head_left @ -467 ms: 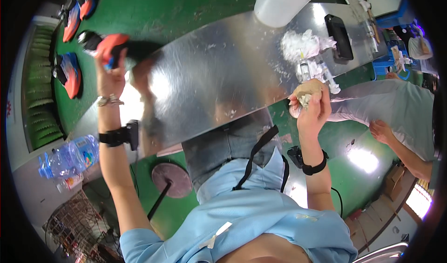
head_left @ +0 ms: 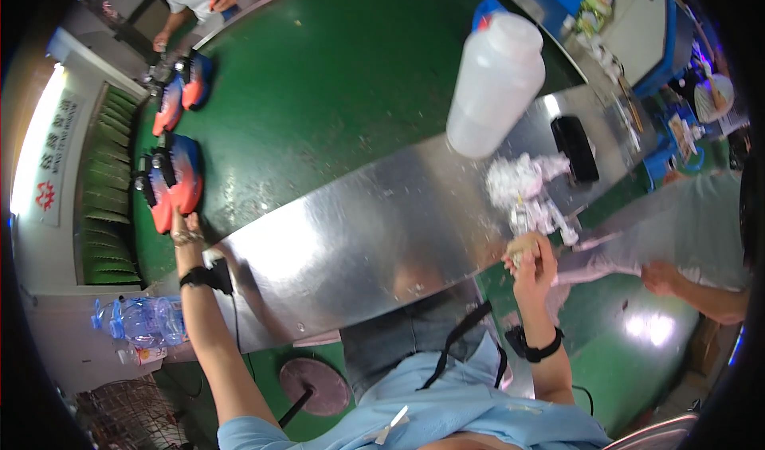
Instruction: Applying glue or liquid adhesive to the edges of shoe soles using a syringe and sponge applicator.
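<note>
My left hand [head_left: 185,228] closes on the red-and-blue toy car [head_left: 171,180] at nine o'clock on the green belt [head_left: 335,91]; my right hand [head_left: 532,260] grips a small pale part [head_left: 522,248] at three o'clock — stretched this wide, the car could slip and the part drop off the tabletop [head_left: 358,227].

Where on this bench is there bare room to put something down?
The shiny metal sheet is bare between the left hand and the right hand. The green belt is open between the toy cars and the white bottle. It is crowded around the white bits.
</note>
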Available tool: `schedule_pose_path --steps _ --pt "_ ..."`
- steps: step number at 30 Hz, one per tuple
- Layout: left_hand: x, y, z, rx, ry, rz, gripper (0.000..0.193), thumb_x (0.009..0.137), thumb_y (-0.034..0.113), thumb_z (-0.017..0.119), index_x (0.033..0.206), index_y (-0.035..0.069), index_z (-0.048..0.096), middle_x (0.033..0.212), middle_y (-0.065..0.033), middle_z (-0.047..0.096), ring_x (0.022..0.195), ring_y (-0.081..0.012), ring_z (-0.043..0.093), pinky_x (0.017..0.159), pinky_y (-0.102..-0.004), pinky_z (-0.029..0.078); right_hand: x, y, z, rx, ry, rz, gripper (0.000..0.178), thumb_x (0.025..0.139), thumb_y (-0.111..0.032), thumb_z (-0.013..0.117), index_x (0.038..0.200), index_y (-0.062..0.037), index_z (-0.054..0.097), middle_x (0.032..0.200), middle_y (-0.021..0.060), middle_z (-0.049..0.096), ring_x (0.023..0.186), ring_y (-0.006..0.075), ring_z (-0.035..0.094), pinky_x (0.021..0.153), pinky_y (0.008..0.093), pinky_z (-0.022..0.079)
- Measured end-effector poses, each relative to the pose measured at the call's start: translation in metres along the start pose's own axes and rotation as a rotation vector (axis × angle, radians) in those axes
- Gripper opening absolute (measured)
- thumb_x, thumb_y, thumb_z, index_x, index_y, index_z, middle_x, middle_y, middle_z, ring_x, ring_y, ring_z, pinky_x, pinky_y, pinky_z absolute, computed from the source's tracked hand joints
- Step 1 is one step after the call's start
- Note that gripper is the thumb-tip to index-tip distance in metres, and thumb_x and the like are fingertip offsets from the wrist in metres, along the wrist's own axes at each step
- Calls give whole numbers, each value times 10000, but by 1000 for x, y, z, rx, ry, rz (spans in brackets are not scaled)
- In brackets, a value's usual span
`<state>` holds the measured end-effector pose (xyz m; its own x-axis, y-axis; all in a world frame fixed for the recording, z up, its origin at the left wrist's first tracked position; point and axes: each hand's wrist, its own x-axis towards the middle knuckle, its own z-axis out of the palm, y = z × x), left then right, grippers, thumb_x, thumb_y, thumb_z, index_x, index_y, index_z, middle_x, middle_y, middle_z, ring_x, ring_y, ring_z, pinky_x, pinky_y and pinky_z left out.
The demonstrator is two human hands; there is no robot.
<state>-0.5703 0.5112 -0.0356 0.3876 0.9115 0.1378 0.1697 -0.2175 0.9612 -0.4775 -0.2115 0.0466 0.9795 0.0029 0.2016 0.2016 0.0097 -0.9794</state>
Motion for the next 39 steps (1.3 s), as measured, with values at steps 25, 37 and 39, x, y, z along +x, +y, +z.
schedule_pose_path --steps 25,37,39 --pt "-345 172 26 814 -866 454 702 551 329 759 1181 170 495 1328 -153 297 1255 -356 218 974 -522 224 7 9 17 164 115 58 197 850 -125 484 1009 -12 459 701 49 527 550 89 506 487 183 399" --pt "-344 156 26 691 -837 401 670 514 269 779 1130 156 540 1331 -164 300 1254 -367 217 997 -522 151 7 24 20 -129 -9 -95 276 773 -73 579 1020 -15 468 835 59 585 750 97 552 687 220 428" --pt "-345 154 26 628 -818 360 652 517 240 776 1120 153 544 1331 -161 303 1255 -366 217 993 -526 153 6 26 20 -112 -23 -84 315 755 -101 611 1025 -18 471 852 77 582 776 116 557 688 232 433"
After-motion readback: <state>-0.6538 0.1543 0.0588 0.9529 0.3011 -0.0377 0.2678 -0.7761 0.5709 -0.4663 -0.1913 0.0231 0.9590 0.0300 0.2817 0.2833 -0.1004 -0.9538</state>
